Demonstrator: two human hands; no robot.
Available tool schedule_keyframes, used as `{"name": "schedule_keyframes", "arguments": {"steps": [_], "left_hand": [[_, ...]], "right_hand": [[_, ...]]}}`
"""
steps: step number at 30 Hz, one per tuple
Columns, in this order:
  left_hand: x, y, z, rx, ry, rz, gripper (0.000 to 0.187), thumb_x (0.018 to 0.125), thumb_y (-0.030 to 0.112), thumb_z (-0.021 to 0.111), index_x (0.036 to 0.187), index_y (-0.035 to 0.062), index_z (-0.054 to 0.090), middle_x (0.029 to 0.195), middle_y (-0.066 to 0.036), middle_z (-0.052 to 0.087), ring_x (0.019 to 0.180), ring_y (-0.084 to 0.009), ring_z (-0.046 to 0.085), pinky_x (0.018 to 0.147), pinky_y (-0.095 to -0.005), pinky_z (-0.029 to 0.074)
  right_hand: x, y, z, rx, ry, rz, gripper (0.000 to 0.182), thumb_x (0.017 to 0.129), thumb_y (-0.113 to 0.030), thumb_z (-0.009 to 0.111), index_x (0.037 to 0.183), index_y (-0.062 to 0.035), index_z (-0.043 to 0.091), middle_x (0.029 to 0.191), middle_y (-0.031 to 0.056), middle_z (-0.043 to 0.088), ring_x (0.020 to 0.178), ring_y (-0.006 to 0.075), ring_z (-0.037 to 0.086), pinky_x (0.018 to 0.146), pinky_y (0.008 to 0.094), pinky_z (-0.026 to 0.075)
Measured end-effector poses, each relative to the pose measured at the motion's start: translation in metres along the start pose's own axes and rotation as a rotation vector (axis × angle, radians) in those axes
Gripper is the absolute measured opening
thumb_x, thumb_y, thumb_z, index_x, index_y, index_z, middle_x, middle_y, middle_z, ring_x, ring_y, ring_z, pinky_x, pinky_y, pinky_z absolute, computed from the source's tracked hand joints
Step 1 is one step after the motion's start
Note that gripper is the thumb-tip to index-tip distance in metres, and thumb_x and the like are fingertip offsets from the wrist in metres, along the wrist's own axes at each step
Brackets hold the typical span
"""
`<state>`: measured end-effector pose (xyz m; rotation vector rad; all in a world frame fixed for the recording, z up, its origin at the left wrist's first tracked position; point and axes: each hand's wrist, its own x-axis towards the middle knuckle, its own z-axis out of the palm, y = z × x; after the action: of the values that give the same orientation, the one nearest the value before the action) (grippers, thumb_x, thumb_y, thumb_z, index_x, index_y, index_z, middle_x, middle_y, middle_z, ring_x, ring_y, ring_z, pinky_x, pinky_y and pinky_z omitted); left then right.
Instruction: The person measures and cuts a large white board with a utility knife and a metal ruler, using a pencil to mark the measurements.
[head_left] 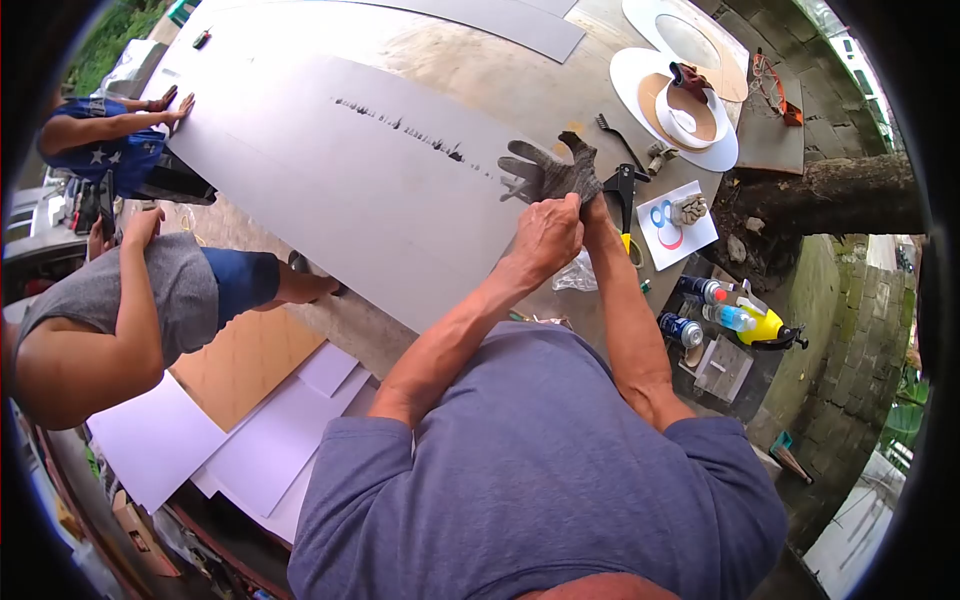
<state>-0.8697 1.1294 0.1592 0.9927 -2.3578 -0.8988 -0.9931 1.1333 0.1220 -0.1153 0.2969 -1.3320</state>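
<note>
Head view. A grey knitted glove (552,172) is positioned above the right-hand edge of a large grey panel (370,170), beside the end of a broken row of dark smudges (400,125). The glove is worn on the right hand (566,180); its fabric is mottled, and its fingers are spread and directed mainly to the left, with one raised toward the far side. The right hand is held open, with nothing seen to be gripped. The glove is pinched near its cuff by the bare left hand (548,232), the fingers of which are curled closed. Part of the cuff is concealed by that hand.

Clear crumpled plastic (577,273) is located between the forearms, partly covered by them. To the right of the glove, a black hand tool with a yellow part (624,195), a black brush (622,142) and a white sheet with blue and red markings (677,226) are laid out; grey lumps (689,209) are rested on the sheet. Farther off, white oval pieces (632,95) are placed. Cans (681,330) and a yellow bottle (764,326) are stood at the lower right. The far left corner of the panel is touched by one co-worker (105,140); a second co-worker (150,310) is positioned nearer, beside the panel.
</note>
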Motion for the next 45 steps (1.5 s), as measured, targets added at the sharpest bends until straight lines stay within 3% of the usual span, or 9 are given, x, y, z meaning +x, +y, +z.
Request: {"name": "schedule_keyframes", "arguments": {"steps": [4, 7, 8, 11, 14, 20, 27, 42, 45], "left_hand": [[-0.003, -0.008, -0.024, -0.134, 0.138, -0.082, 0.034, 0.079, 0.027, 0.073, 0.092, -0.0008, 0.058, 0.079, -0.016, 0.063, 0.079, -0.0339, 0.063, 0.072, -0.0446, 0.050], [-0.004, -0.047, -0.034, 0.032, 0.448, -0.043, 0.066, 0.071, 0.042, 0.083, 0.114, -0.0021, 0.057, 0.100, -0.016, 0.060, 0.090, -0.0300, 0.059, 0.080, -0.0418, 0.048], [-0.005, -0.060, -0.034, 0.103, 0.455, -0.036, 0.076, 0.074, 0.045, 0.083, 0.125, -0.0023, 0.053, 0.103, -0.018, 0.063, 0.088, -0.0304, 0.062, 0.076, -0.0395, 0.051], [-0.005, -0.079, -0.027, -0.456, 0.095, -0.338, 0.084, 0.072, 0.044, 0.085, 0.130, -0.0047, 0.050, 0.115, -0.021, 0.060, 0.100, -0.0260, 0.061, 0.080, -0.0395, 0.051], [-0.006, -0.092, -0.019, -0.864, 0.121, -0.403, 0.057, 0.081, 0.035, 0.080, 0.119, -0.0038, 0.060, 0.098, -0.010, 0.069, 0.084, -0.0145, 0.064, 0.069, -0.0298, 0.052], [-0.011, -0.101, -0.012, -1.052, 0.410, -0.415, 0.016, 0.091, 0.015, 0.069, 0.098, 0.0008, 0.071, 0.079, -0.002, 0.067, 0.061, -0.0062, 0.057, 0.048, -0.0210, 0.043], [-0.015, -0.096, -0.016, -0.976, 0.355, -0.451, 0.016, 0.094, 0.013, 0.067, 0.103, -0.0005, 0.068, 0.078, -0.001, 0.063, 0.055, -0.0047, 0.052, 0.047, -0.0194, 0.039], [-0.016, -0.094, -0.019, -0.921, 0.393, -0.460, 0.014, 0.094, 0.009, 0.066, 0.102, -0.0015, 0.068, 0.077, -0.002, 0.063, 0.054, -0.0050, 0.051, 0.045, -0.0206, 0.040], [-0.014, -0.093, -0.011, -0.925, 0.411, -0.477, 0.015, 0.094, 0.010, 0.066, 0.103, -0.0014, 0.067, 0.078, -0.002, 0.063, 0.054, -0.0053, 0.051, 0.045, -0.0210, 0.040]], "right_hand": [[0.004, -0.004, 0.016, -0.026, -0.027, 0.032, 0.061, 0.099, -0.044, 0.040, 0.141, 0.0000, 0.046, 0.137, 0.0233, 0.054, 0.118, 0.0326, 0.057, 0.101, 0.0400, 0.045], [-0.006, -0.013, 0.037, -0.041, -0.114, 0.073, 0.071, 0.102, -0.049, 0.033, 0.150, 0.0030, 0.027, 0.148, 0.0229, 0.042, 0.128, 0.0355, 0.050, 0.109, 0.0438, 0.040], [-0.007, -0.017, 0.025, 0.096, -0.179, 0.111, 0.079, 0.098, -0.061, 0.027, 0.152, -0.0027, 0.027, 0.139, 0.0287, 0.049, 0.129, 0.0411, 0.049, 0.112, 0.0490, 0.035], [-0.007, -0.011, 0.024, -0.031, -0.135, 0.076, 0.069, 0.102, -0.047, 0.035, 0.148, 0.0043, 0.030, 0.144, 0.0233, 0.046, 0.127, 0.0351, 0.051, 0.107, 0.0469, 0.042], [0.000, -0.012, 0.008, 0.098, -0.308, 0.207, 0.061, 0.103, -0.041, 0.037, 0.149, -0.0025, 0.031, 0.145, 0.0209, 0.046, 0.126, 0.0325, 0.053, 0.105, 0.0462, 0.045], [-0.013, -0.011, -0.013, -0.035, 0.006, 0.004, 0.046, 0.104, -0.033, 0.039, 0.147, -0.0163, 0.036, 0.144, 0.0159, 0.048, 0.122, 0.0299, 0.056, 0.102, 0.0436, 0.047], [-0.022, -0.015, -0.025, -0.138, 0.016, -0.073, 0.040, 0.105, -0.037, 0.039, 0.135, -0.0137, 0.050, 0.137, 0.0153, 0.055, 0.121, 0.0320, 0.057, 0.103, 0.0452, 0.047], [-0.027, -0.006, -0.041, -0.163, 0.290, -0.191, 0.044, 0.101, -0.030, 0.052, 0.135, -0.0020, 0.050, 0.131, 0.0141, 0.059, 0.118, 0.0266, 0.058, 0.106, 0.0399, 0.045], [-0.028, -0.012, -0.053, -0.169, 0.193, -0.193, 0.045, 0.101, -0.030, 0.051, 0.135, -0.0013, 0.050, 0.133, 0.0129, 0.058, 0.120, 0.0261, 0.057, 0.107, 0.0394, 0.044]]}}
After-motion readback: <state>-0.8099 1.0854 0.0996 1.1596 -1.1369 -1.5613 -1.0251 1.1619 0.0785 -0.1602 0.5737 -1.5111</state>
